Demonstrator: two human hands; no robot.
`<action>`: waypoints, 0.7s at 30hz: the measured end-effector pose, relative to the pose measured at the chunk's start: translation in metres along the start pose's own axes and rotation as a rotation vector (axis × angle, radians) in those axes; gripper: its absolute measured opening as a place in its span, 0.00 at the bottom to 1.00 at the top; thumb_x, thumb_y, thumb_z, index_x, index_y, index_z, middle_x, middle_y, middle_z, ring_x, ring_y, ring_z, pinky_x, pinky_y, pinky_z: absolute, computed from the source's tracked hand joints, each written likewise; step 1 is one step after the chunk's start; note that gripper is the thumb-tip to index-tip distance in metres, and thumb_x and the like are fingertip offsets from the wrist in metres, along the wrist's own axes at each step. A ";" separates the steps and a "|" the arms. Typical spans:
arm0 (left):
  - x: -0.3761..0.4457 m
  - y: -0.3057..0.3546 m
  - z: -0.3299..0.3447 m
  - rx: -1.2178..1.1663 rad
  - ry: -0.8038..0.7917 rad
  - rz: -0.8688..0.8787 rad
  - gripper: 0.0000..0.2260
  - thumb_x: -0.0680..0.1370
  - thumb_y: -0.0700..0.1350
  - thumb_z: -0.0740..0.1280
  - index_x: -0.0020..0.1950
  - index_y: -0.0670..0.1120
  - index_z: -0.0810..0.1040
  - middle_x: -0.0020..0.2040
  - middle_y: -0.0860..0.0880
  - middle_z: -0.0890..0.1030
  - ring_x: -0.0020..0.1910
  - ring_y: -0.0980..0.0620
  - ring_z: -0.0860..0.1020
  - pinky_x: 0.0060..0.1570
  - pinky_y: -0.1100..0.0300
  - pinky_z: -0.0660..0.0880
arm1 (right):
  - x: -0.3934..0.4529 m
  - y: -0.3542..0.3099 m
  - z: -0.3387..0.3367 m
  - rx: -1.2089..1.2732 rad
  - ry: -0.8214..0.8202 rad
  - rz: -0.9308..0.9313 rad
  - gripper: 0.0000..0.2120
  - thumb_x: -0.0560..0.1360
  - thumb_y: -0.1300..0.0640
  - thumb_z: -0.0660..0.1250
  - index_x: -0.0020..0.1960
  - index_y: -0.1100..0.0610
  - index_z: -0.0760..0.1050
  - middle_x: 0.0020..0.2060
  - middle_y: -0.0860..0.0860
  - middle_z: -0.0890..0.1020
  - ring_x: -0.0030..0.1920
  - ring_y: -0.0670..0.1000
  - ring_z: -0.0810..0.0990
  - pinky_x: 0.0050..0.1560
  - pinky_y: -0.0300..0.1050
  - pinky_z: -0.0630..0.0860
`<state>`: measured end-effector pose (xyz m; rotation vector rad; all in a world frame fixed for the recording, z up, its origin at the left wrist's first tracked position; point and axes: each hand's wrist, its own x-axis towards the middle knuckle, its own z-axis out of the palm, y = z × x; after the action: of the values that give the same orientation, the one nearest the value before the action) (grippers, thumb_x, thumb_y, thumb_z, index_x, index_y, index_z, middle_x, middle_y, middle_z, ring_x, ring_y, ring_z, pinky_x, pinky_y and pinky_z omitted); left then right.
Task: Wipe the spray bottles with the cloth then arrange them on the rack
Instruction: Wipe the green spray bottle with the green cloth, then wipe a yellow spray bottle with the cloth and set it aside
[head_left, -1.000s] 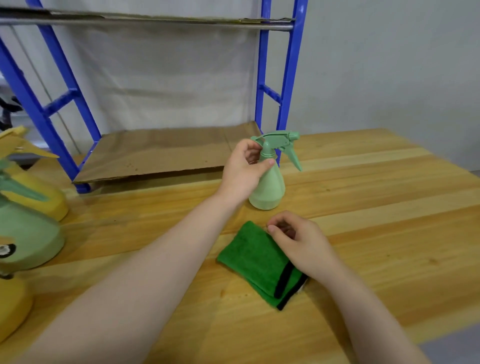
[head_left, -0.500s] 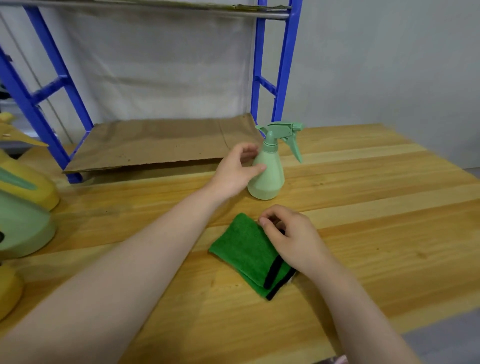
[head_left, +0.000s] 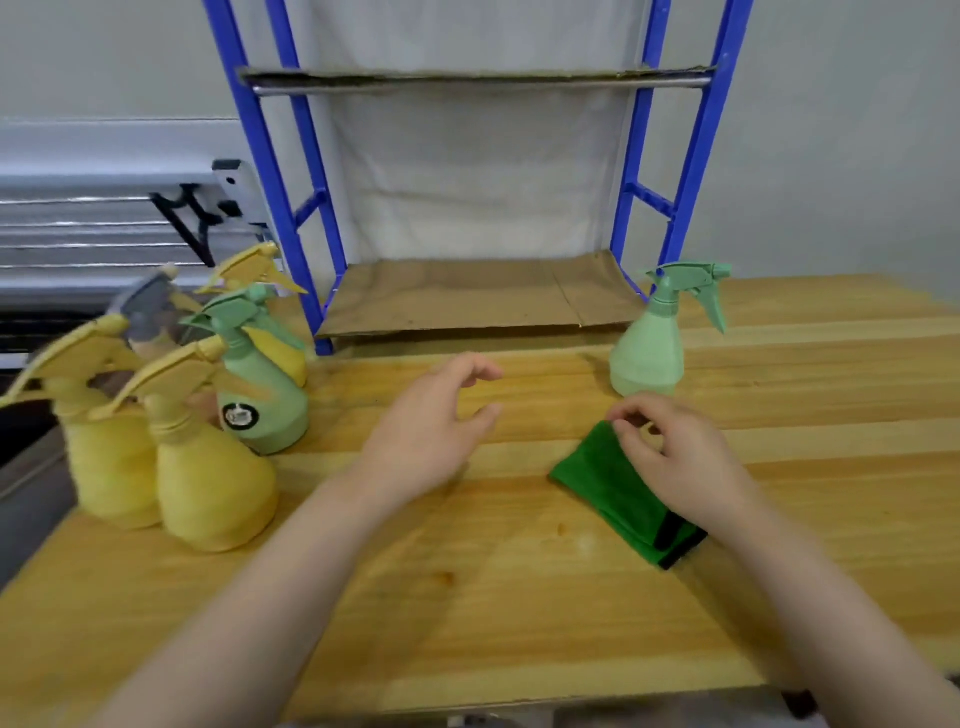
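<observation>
Fingers (head_left: 631, 441) seemingly pinch cloth's (head_left: 608, 480) far edge.

Wooden table (head_left: 519, 597), grey wall (head_left: 857, 130), ribbed grey panel (head_left: 78, 228) at left

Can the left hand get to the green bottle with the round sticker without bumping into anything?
Probably yes. The left hand hovers open above the table, and only bare wood lies between it and the green bottle with the round sticker. The yellow bottles stand nearer the person, out of the way.
</observation>
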<state>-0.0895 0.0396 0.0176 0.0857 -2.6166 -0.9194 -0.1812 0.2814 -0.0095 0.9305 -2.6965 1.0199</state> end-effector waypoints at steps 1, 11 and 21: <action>-0.011 -0.001 -0.008 0.008 0.047 0.000 0.12 0.77 0.46 0.69 0.59 0.56 0.75 0.58 0.58 0.77 0.58 0.60 0.74 0.58 0.62 0.70 | 0.002 -0.012 0.004 0.018 -0.023 -0.026 0.06 0.80 0.53 0.63 0.55 0.45 0.76 0.49 0.40 0.78 0.50 0.39 0.75 0.46 0.32 0.68; -0.136 -0.030 -0.055 -0.264 0.489 -0.155 0.06 0.78 0.42 0.68 0.48 0.55 0.78 0.41 0.59 0.78 0.37 0.58 0.74 0.36 0.68 0.70 | 0.018 -0.135 0.090 0.340 -0.230 -0.206 0.05 0.78 0.60 0.66 0.51 0.53 0.79 0.43 0.43 0.81 0.42 0.37 0.77 0.44 0.29 0.71; -0.167 -0.085 -0.089 -0.027 0.763 -0.369 0.14 0.78 0.45 0.68 0.61 0.54 0.71 0.57 0.57 0.73 0.61 0.54 0.72 0.58 0.59 0.70 | 0.026 -0.221 0.163 0.426 -0.321 -0.326 0.19 0.77 0.53 0.68 0.67 0.52 0.72 0.62 0.47 0.77 0.61 0.45 0.74 0.61 0.39 0.71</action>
<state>0.0924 -0.0508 -0.0241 0.7711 -1.8966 -0.8170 -0.0557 0.0359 -0.0018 1.6744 -2.4638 1.5034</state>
